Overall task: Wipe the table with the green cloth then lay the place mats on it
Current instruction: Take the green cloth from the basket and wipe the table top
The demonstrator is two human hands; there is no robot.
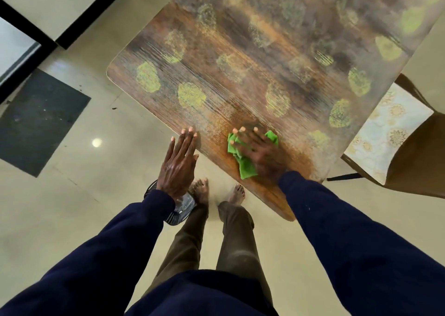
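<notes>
We see the right hand flat on the green cloth, fingers straight and spread, palm pressing the cloth down onto the counter. The cloth is bunched under the palm, with green showing on both sides of the hand and below it. It lies near the counter's front edge, close to the person. The hand is a bit motion-blurred.

The left hand holds nothing. Its fingers are straight and close together and the thumb is out to the side. The fingertips reach the counter's edge just left of the cloth; we cannot tell if they actually touch it.

The counter top is brown wood-grain with yellow-green round blotches.

On the right, a chair stands just beside the counter. A pale sheet with a gold pattern lies on its seat; we cannot tell if this is the place mats.

Both arms are in dark blue sleeves. Bare feet stand on the pale tiled floor at the counter's corner. A clear plastic bottle shows partly under the left wrist, down on the floor. A dark floor mat lies well to the left.
</notes>
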